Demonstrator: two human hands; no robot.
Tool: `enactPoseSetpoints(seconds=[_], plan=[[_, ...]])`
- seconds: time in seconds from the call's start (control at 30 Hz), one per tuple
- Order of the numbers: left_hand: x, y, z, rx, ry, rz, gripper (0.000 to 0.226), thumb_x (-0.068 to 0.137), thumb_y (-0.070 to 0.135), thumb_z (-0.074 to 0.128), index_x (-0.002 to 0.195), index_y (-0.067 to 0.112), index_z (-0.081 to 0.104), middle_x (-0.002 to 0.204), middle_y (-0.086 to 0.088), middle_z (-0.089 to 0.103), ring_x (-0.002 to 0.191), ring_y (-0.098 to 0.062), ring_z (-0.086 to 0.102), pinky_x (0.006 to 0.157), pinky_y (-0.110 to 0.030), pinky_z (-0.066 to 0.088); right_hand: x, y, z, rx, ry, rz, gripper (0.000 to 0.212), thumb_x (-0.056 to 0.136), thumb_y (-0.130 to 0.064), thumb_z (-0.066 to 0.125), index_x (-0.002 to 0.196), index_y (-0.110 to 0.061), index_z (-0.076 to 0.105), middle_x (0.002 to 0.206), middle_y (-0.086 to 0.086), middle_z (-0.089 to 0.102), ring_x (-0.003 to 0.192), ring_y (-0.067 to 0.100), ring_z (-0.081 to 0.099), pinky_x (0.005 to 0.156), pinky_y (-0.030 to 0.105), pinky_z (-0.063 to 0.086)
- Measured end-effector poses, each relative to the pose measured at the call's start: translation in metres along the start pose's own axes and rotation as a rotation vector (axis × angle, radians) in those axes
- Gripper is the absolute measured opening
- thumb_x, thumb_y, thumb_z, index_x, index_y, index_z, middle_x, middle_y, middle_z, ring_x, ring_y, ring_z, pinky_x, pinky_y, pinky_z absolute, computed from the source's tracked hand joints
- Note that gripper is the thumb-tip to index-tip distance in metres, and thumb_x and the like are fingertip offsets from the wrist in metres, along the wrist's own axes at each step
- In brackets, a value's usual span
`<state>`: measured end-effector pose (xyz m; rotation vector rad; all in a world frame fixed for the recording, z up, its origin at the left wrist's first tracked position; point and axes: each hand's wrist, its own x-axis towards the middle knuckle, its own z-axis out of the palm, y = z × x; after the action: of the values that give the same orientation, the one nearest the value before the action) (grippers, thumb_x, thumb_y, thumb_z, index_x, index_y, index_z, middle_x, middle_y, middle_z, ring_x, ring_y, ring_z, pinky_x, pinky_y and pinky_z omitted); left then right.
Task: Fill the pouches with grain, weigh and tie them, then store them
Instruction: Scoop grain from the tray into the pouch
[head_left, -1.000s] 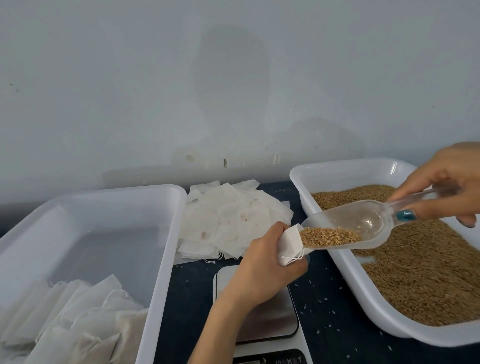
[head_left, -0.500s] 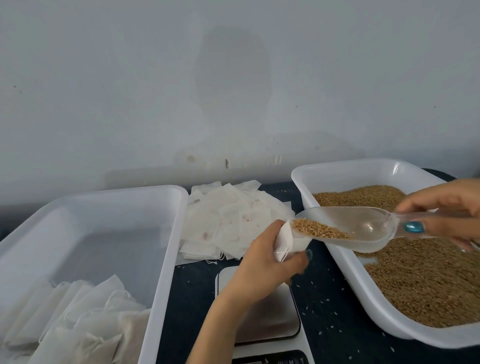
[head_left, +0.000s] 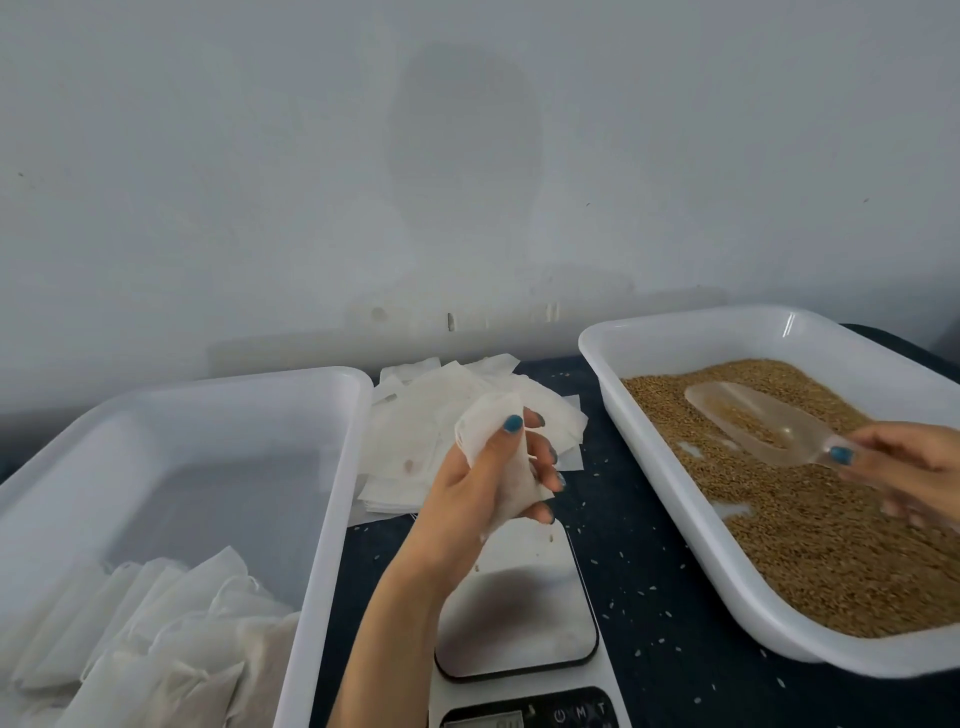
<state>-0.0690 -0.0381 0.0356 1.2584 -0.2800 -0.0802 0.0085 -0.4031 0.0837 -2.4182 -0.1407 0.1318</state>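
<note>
left hand (head_left: 485, 486) fingers clamped on white pouch (head_left: 501, 457) above scale (head_left: 519, 608), right hand (head_left: 906, 467) pinching clear scoop (head_left: 748, 421) handle, scoop lying on grain (head_left: 810, 525) in right tray (head_left: 727, 582), filled pouches (head_left: 150, 644) near-left in left tray (head_left: 322, 519), empty pouches pile (head_left: 415, 436) far centre

The right hand (head_left: 906, 470) is blurred, cut by the edge — the scale display (head_left: 488, 720) runs off the bottom.

Soft, even daylight; faint shadow on the wall (head_left: 462, 135), right hand (head_left: 904, 467) motion-blurred.
</note>
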Motion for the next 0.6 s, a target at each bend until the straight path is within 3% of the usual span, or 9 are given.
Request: enactPoseSetpoints(seconds=[0.03, 0.07, 0.13, 0.23, 0.3, 0.37, 0.43, 0.5, 0.6], plan=[[0.000, 0.000, -0.001, -0.008, 0.006, -0.007, 0.026, 0.096, 0.036, 0.050, 0.107, 0.015, 0.060, 0.084, -0.008, 0.062, 0.073, -0.022, 0.061, 0.057, -0.031, 0.052, -0.035, 0.042, 0.021, -0.131, -0.050, -0.001, 0.043, 0.069, -0.046, 0.063, 0.103, -0.020, 0.067, 0.075, 0.017, 0.071, 0.052, 0.029, 0.064, 0.045, 0.030, 0.051], [0.000, 0.001, -0.002, -0.018, 0.011, -0.014, 0.026, 0.096, 0.037, 0.050, 0.107, 0.016, 0.061, 0.085, -0.008, 0.062, 0.075, -0.023, 0.061, 0.058, -0.032, 0.053, -0.040, 0.064, 0.015, -0.160, 0.098, 0.080, 0.047, 0.067, -0.051, 0.063, 0.102, -0.021, 0.067, 0.071, 0.014, 0.071, 0.050, 0.026, 0.064, 0.043, 0.028, 0.051], [0.000, 0.002, -0.004, -0.036, 0.026, -0.028, 0.028, 0.099, 0.038, 0.049, 0.107, 0.015, 0.062, 0.087, -0.009, 0.063, 0.078, -0.024, 0.063, 0.061, -0.033, 0.055, -0.046, 0.087, 0.035, -0.169, 0.017, 0.190, 0.056, 0.067, -0.070, 0.055, 0.098, -0.025, 0.068, 0.066, 0.005, 0.070, 0.046, 0.018, 0.063, 0.040, 0.023, 0.049], [0.000, 0.003, -0.008, -0.056, 0.041, -0.044, 0.034, 0.101, 0.038, 0.044, 0.110, 0.011, 0.063, 0.090, -0.011, 0.064, 0.086, -0.026, 0.066, 0.066, -0.035, 0.057, -0.025, 0.125, 0.026, -0.307, 0.106, 0.100, 0.075, 0.063, -0.100, 0.030, 0.085, -0.039, 0.068, 0.064, -0.017, 0.068, 0.047, 0.005, 0.061, 0.041, 0.027, 0.051], [0.000, 0.002, -0.011, -0.057, 0.046, -0.046, 0.037, 0.102, 0.036, 0.042, 0.110, 0.008, 0.065, 0.093, -0.013, 0.067, 0.093, -0.029, 0.069, 0.069, -0.037, 0.058, -0.032, 0.144, 0.028, -0.458, 0.089, 0.064, 0.079, 0.056, -0.104, 0.025, 0.082, -0.043, 0.067, 0.063, -0.023, 0.067, 0.050, -0.001, 0.061, 0.046, 0.028, 0.056], [0.001, 0.001, -0.013, -0.033, 0.042, -0.037, 0.039, 0.104, 0.033, 0.040, 0.110, 0.007, 0.068, 0.098, -0.014, 0.070, 0.103, -0.032, 0.069, 0.074, -0.040, 0.059, -0.034, 0.132, 0.030, -0.573, 0.134, -0.029, 0.070, 0.062, -0.097, 0.032, 0.087, -0.043, 0.070, 0.068, -0.022, 0.069, 0.056, -0.003, 0.063, 0.054, 0.029, 0.059], [0.001, 0.000, -0.014, -0.003, 0.032, -0.032, 0.040, 0.105, 0.033, 0.039, 0.109, 0.009, 0.071, 0.106, -0.016, 0.071, 0.111, -0.034, 0.066, 0.081, -0.045, 0.059, -0.034, 0.089, 0.038, -0.589, 0.192, -0.060, 0.058, 0.068, -0.080, 0.043, 0.101, -0.040, 0.070, 0.088, -0.018, 0.073, 0.071, 0.000, 0.062, 0.071, 0.031, 0.060], [0.000, 0.001, -0.016, 0.069, 0.011, -0.023, 0.040, 0.106, 0.036, 0.039, 0.113, 0.013, 0.071, 0.117, -0.013, 0.070, 0.119, -0.033, 0.062, 0.093, -0.049, 0.054, -0.043, 0.036, 0.043, -0.601, 0.272, -0.180, 0.040, 0.074, -0.060, 0.056, 0.113, -0.047, 0.057, 0.104, -0.019, 0.069, 0.084, -0.003, 0.057, 0.080, 0.029, 0.055], [-0.003, 0.005, -0.014, 0.275, -0.047, -0.014, 0.044, 0.104, 0.051, 0.035, 0.127, 0.030, 0.066, 0.134, 0.004, 0.063, 0.130, -0.019, 0.053, 0.107, -0.042, 0.042, -0.069, -0.050, 0.061, -0.281, 0.207, -0.363, 0.031, 0.078, -0.051, 0.057, 0.108, -0.056, 0.052, 0.106, -0.035, 0.061, 0.093, -0.014, 0.060, 0.066, 0.008, 0.051]])
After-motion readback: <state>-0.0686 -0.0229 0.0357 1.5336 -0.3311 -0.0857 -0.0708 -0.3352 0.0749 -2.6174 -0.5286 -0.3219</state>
